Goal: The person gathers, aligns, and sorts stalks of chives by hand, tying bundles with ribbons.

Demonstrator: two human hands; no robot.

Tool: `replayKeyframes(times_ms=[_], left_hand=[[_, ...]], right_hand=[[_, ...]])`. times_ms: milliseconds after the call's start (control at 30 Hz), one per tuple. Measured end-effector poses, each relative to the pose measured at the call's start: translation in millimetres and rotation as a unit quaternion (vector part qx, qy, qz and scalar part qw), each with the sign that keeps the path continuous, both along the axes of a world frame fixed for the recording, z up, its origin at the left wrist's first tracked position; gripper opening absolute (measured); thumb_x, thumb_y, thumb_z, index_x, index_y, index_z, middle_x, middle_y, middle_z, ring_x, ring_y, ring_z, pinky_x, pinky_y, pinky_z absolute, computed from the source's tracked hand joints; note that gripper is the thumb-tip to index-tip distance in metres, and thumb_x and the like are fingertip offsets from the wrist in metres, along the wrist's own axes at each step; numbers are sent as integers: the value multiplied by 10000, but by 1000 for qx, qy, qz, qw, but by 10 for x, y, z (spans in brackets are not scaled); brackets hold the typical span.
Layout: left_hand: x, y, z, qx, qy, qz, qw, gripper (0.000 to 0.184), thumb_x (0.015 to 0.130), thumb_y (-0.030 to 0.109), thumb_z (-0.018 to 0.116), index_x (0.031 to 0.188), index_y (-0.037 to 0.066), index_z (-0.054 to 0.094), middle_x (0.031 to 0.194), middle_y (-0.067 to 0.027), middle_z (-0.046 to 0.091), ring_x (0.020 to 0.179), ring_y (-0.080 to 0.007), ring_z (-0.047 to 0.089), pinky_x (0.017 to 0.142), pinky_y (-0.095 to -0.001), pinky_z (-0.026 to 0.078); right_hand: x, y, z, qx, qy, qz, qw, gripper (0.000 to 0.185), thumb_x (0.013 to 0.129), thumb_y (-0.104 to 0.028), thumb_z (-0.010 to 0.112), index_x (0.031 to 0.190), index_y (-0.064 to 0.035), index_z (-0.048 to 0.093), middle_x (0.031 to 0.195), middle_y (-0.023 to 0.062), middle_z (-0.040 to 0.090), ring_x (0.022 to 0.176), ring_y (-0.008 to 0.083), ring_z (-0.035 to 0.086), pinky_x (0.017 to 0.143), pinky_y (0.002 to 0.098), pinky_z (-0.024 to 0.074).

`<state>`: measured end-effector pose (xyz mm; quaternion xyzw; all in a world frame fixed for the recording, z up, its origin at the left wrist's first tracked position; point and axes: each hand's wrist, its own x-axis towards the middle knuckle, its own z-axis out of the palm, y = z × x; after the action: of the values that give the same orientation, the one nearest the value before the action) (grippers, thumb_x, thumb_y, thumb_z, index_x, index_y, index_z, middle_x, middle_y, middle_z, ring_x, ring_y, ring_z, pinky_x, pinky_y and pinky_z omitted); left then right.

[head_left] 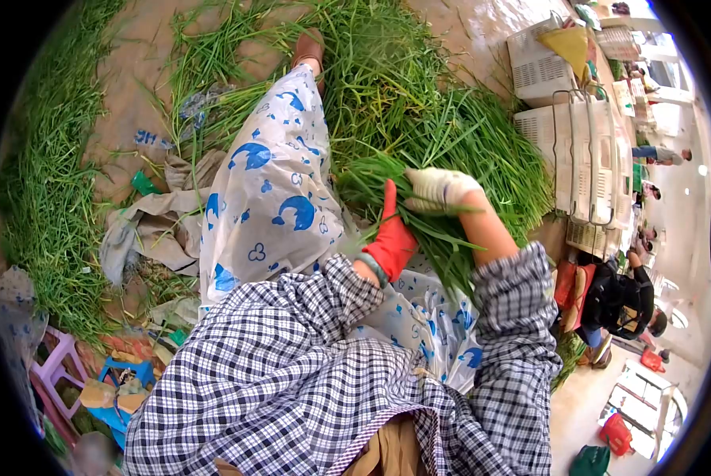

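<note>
Steadying a thin-bladed green grass bunch (371, 176) | white-gloved right hand (438, 190) clamped on it | red-gloved left hand (392, 244) near left, can't tell if closed | best: firm, uncrushed blades

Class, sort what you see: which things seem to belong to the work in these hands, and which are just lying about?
Part of the work:
- red-gloved left hand
- white-gloved right hand
- bunch of green blades at the hands
- green heap beyond it

Probably just lying about:
- purple stool
- blue stool
- crumpled greyish cloth
</note>
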<state>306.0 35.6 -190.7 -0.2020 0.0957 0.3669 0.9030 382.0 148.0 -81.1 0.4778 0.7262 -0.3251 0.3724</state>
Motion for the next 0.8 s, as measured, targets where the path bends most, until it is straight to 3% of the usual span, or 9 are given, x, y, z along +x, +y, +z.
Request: replayKeyframes(times_ms=[100, 167, 267, 300, 367, 433, 533, 667, 800], left_hand=[[-201, -1, 341, -84, -109, -51, 989, 674, 863, 639, 530, 1226, 74, 584, 1252, -121, 600, 1156, -283, 536, 1055, -453, 380], [-110, -100, -37, -68, -155, -78, 982, 479, 895, 460, 608, 1159, 61, 621, 1152, -106, 651, 1090, -272, 581, 1024, -434, 418], [-330, -76, 231, 44, 69, -118, 990, 282, 888, 294, 656, 1035, 56, 627, 943, -79, 670, 896, -215, 636, 828, -374, 525], [-428, -28, 333, 84, 130, -144, 977, 244, 883, 270, 668, 980, 53, 616, 879, -78, 662, 815, -200, 641, 766, -347, 541], [-697, 103, 680, 170, 161, -228, 945, 206, 867, 220, 681, 940, 37, 624, 821, -64, 654, 732, -178, 636, 662, -310, 534], [-839, 126, 1000, 289, 248, -248, 891, 234, 852, 245, 658, 934, 26, 644, 821, -48, 650, 710, -162, 620, 688, -289, 513], [-1129, 134, 1417, 442, 347, -247, 790, 337, 788, 169, 693, 1066, -3, 611, 779, -60, 644, 700, -160, 620, 634, -282, 495], [-1730, -7, 1698, 579, 399, -313, 638, 494, 718, 120, 771, 1166, 18, 588, 965, -63, 659, 875, -172, 624, 783, -304, 501], [-2376, -284, 1687, 530, 438, -362, 629, 729, 669, 31, 801, 1334, 43, 503, 1217, -56, 608, 1122, -180, 553, 965, -337, 439]], right_hand=[[30, -721, 307, 178, 71, -38, 981, 271, 849, -246, 584, 982, -10, 579, 924, 198, 650, 849, 379, 646, 723, 429, 539], [-266, -1150, 871, 180, 54, -44, 981, 644, 743, -161, 664, 1282, 76, 406, 1215, 309, 500, 956, 406, 604, 821, 430, 518], [-315, -1701, 962, 283, 232, -70, 928, 854, 692, -176, 719, 1406, 66, 318, 1407, 366, 301, 1275, 456, 412, 1039, 437, 413], [-289, -1754, 1184, 211, 279, -148, 925, 805, 732, -176, 715, 1419, 34, 350, 1432, 302, 355, 1269, 410, 463, 1051, 411, 409], [15, -1893, 1236, 21, 400, -426, 811, 684, 805, -174, 679, 1405, 8, 403, 1406, 218, 449, 1216, 344, 535, 1025, 415, 436], [422, -2049, 759, 86, 549, -566, 609, 624, 887, -236, 627, 1418, -4, 395, 1392, 163, 480, 1209, 286, 539, 1034, 432, 432], [222, -1829, 480, 120, 630, -601, 476, 594, 881, -219, 614, 1417, -44, 424, 1316, 136, 564, 1174, 247, 563, 1016, 369, 445], [-12, -1339, 398, 43, 786, -589, 184, 553, 928, -461, 564, 1336, -93, 502, 1373, 151, 492, 1215, 272, 526, 1012, 425, 458], [110, -933, 543, 52, 760, -637, 117, 477, 925, -366, 602, 1299, -80, 523, 1143, 107, 633, 1098, 247, 586, 993, 417, 448]])
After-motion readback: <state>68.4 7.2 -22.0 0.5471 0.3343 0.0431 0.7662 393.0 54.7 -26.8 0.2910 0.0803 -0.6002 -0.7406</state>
